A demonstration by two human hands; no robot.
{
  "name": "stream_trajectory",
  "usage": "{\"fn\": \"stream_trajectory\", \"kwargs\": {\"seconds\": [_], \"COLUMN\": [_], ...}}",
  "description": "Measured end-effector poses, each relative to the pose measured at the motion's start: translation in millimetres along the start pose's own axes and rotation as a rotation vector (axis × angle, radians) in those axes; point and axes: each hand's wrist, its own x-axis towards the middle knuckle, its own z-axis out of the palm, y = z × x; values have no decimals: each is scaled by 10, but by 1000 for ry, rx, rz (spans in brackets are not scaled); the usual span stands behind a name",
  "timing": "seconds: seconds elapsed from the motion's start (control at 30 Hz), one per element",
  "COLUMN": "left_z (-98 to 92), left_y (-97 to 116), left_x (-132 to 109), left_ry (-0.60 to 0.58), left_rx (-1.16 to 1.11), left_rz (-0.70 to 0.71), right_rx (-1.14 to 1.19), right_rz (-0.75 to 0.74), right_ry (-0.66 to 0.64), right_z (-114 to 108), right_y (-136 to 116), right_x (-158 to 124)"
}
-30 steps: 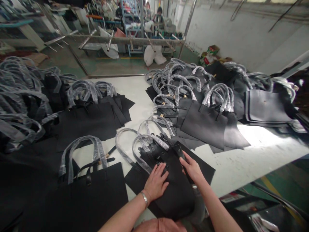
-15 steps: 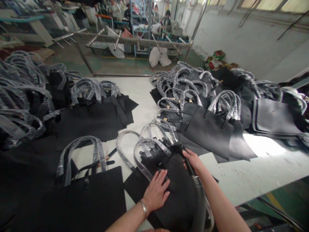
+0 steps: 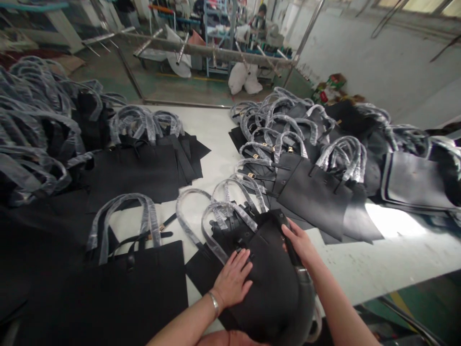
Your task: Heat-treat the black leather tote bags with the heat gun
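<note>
My left hand (image 3: 233,279), wearing a silver bracelet, lies flat with fingers stretched on a black handbag (image 3: 264,283). My right hand (image 3: 297,240) is wrapped round a dark vacuum cleaner handle (image 3: 293,254). Its black nozzle end rests at the bag's upper right edge, and a thick hose (image 3: 305,305) runs from it down to the near edge. Clear plastic wraps the bag handles (image 3: 212,221) beyond my left hand. Another black bag (image 3: 144,278) with a wrapped handle and a buckled strap lies to the left.
More black bags are piled on the white table (image 3: 216,144) at the far left, with another pile (image 3: 317,192) at the right. A metal rack (image 3: 216,53) with pegs stands behind the table. White sacks (image 3: 245,79) sit on the floor beyond it.
My right hand has moved the vacuum nozzle slightly to the right along the bag's edge. My left hand stays flat on the bag. The camera view has shifted a little.
</note>
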Motion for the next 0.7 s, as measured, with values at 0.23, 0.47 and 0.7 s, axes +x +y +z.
{"fn": "stream_trajectory", "kwargs": {"seconds": [0.23, 0.47, 0.7], "left_z": [7, -201, -374], "left_y": [-35, -191, -297], "left_x": [27, 172, 240], "left_ry": [10, -171, -276], "left_rx": [-155, -240, -339], "left_rz": [-88, -187, -130], "right_rx": [-164, -236, -244], "right_rz": [50, 27, -6], "right_ry": [-295, -336, -342], "right_z": [-65, 293, 299], "right_y": [515, 713, 614], "right_x": [-882, -889, -929]}}
